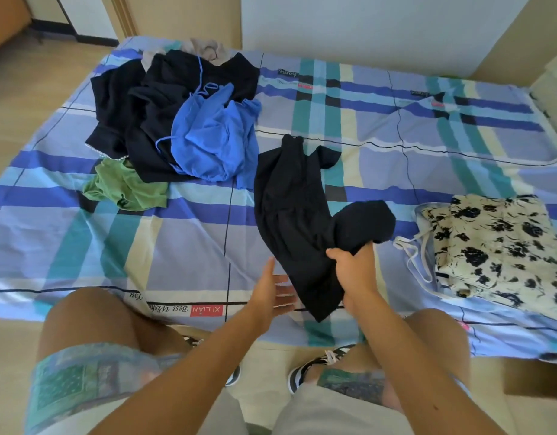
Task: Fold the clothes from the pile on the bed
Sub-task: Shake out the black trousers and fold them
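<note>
Right hand (354, 268) is gripping the one black garment (289, 215) draped mid-bed; left hand (271, 293) is hovering beside it, fingers straight. One pile (176, 120) is sitting at 10 o'clock, one folded floral piece (497, 246) at 3, open bed sheet (176, 246) at 8.

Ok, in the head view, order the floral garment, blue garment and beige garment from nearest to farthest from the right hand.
1. Floral garment, just right of the right hand, which grips the black garment.
2. Blue garment, farther back, to the left.
3. Beige garment, farthest back, on the left.
</note>
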`<state>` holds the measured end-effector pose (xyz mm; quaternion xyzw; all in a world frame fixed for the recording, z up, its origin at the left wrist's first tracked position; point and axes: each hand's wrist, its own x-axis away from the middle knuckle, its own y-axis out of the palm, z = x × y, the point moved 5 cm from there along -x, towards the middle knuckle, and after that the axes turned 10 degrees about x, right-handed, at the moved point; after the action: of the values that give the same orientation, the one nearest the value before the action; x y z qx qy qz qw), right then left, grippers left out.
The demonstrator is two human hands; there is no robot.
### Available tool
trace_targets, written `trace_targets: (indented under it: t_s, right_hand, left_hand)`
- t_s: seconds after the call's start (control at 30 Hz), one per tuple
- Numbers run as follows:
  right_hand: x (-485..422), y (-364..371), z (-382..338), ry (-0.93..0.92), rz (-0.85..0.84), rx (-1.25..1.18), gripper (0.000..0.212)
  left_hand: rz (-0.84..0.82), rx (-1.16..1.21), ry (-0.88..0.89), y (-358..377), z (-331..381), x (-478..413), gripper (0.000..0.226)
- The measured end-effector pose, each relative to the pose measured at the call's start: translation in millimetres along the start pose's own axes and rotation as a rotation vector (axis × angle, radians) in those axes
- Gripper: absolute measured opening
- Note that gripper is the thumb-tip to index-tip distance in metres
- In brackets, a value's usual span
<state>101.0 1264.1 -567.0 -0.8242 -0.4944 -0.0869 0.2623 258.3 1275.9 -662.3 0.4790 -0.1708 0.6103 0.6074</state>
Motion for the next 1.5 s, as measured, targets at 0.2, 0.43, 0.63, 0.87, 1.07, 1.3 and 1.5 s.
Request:
trace_targets:
  t_s: [0.2,0.43,0.63,0.87,1.07,1.3,1.5]
  right_hand:
    - [23,-67,-65,-0.101,-0.087,-0.021,0.060]
    - [11,-117,-70,-0.116,-0.043,-0.017,0.055]
    - [-15,-99,-105,-0.133,-0.113,-0.121,0.056]
    - [-27,-16,-240,-0.380,-0.281,-0.132,0.061]
    - [-39,1,-269,-0.492,-0.320,-0.093,0.065]
    - [-89,-31,-138,-0.351,-0.232,0.156,0.065]
    - [-117,-109,39,0.002,0.057,0.583,0.093]
  left_hand:
    - [-0.304,0.621,0.042,82,44,-4,0.083]
    - [-0.325,0.523,0.147,127,103,-7,0.051]
    - [-0.205,0.410,0.380,120,211,29,0.024]
    - [-0.176,0.342,0.750,74,367,130,0.031]
    - [-0.240,0.433,0.842,25,378,153,0.031]
    - [0.059,0.435,0.475,-31,173,16,0.044]
    - [0.211,0.138,-0.058,-61,-5,-19,0.017]
